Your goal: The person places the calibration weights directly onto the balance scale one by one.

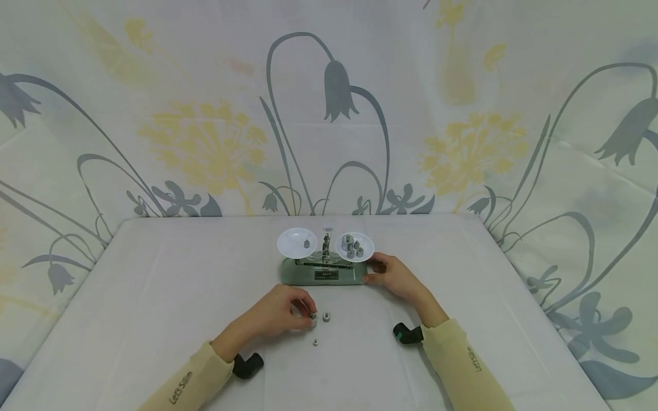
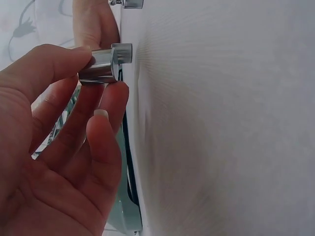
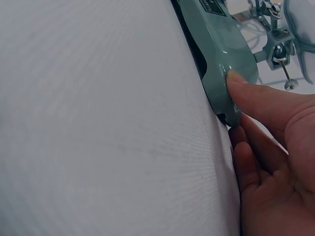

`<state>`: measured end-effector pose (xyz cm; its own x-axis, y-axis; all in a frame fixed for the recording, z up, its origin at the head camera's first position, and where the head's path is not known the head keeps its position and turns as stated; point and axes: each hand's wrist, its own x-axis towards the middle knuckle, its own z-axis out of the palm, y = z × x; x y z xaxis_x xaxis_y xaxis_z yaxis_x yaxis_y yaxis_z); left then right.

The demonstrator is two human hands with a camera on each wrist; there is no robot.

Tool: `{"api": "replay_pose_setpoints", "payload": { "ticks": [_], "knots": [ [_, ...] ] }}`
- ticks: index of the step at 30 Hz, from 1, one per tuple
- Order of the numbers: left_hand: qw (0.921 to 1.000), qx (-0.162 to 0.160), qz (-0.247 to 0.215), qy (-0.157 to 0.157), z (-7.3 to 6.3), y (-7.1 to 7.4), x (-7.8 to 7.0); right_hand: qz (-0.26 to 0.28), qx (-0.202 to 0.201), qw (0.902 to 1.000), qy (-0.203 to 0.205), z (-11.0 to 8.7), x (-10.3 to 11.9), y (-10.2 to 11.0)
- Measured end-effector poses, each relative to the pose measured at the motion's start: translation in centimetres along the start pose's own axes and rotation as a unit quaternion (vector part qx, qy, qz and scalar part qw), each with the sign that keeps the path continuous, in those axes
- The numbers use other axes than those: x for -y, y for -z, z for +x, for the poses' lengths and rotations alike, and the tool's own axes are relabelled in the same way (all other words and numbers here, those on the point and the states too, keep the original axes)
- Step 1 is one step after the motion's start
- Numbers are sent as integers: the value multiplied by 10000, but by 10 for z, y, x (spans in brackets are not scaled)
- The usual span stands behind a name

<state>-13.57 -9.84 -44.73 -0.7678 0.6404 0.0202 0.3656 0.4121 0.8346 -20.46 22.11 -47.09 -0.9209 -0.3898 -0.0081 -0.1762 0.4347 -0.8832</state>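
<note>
My left hand [image 1: 280, 311] pinches a shiny metal weight [image 2: 101, 68] between thumb and fingers, just over the cloth in front of a green balance scale [image 1: 298, 275]. Around the right end of the scale's base my right hand [image 1: 398, 277] is curled, its thumb on the front and its fingers partly hidden behind. A single small weight [image 1: 307, 244] sits in the left white pan [image 1: 290, 242]. Several weights [image 1: 348, 242] stand in the right pan [image 1: 367, 241].
Just right of the left hand stands another weight [image 1: 327, 317]. A smaller one [image 1: 316, 342] is nearer to me. White cloth [image 1: 154, 285] covers the table, and a flower-patterned curtain [image 1: 231, 74] hangs behind. Black wrist devices [image 1: 248, 366] sit by both sleeves.
</note>
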Motion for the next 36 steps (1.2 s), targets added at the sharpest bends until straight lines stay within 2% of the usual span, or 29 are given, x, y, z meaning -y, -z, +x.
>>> {"api": "replay_pose_setpoints", "payload": {
  "ticks": [11,20,36],
  "knots": [
    [9995,-217,64,-226,-4,13,-6,6,-12,10000,28,1,-1,0],
    [9975,-552,121,-424,-8,26,-11,18,29,10000,41,1,1,0],
    [9911,-1226,416,-298,-15,64,-29,-15,16,10000,20,0,2,0]
  ]
}}
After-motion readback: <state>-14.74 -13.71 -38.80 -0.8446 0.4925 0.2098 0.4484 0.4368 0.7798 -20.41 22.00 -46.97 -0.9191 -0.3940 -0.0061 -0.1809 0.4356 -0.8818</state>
